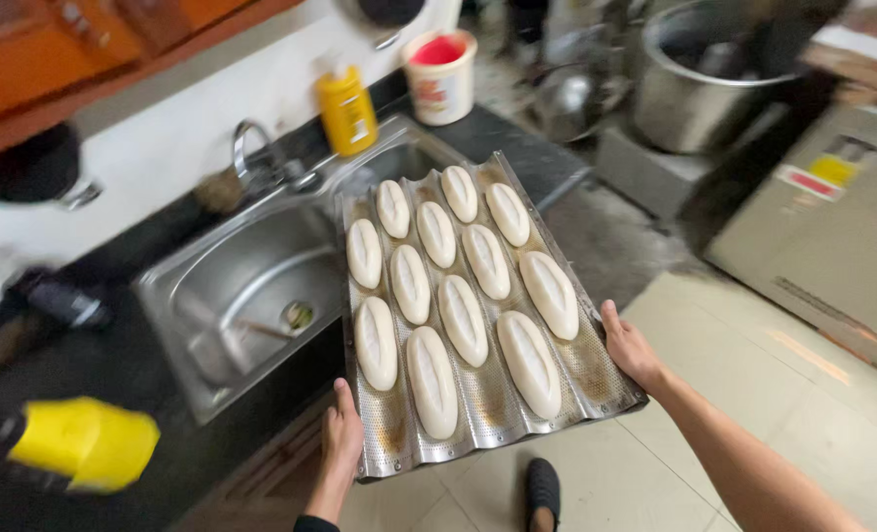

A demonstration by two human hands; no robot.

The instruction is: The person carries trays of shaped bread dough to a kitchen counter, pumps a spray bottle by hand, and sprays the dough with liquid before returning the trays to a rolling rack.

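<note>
A perforated, corrugated metal baking tray (396, 433) is carried in the air beside a sink, tilted slightly. Several pale, slashed raw dough loaves (463, 320) lie in its channels in rows. My left hand (341, 438) grips the tray's near left corner, thumb on top. My right hand (629, 347) grips the tray's right edge near the front. Both forearms reach in from the bottom of the view.
A steel sink (241, 286) with a tap (251, 148) is set in a dark counter on the left. A yellow bottle (347, 110), a white tub (440, 77), a large steel pot (700, 84) and a metal cabinet (833, 217) stand around. A yellow object (79, 443) lies near left. Tiled floor below.
</note>
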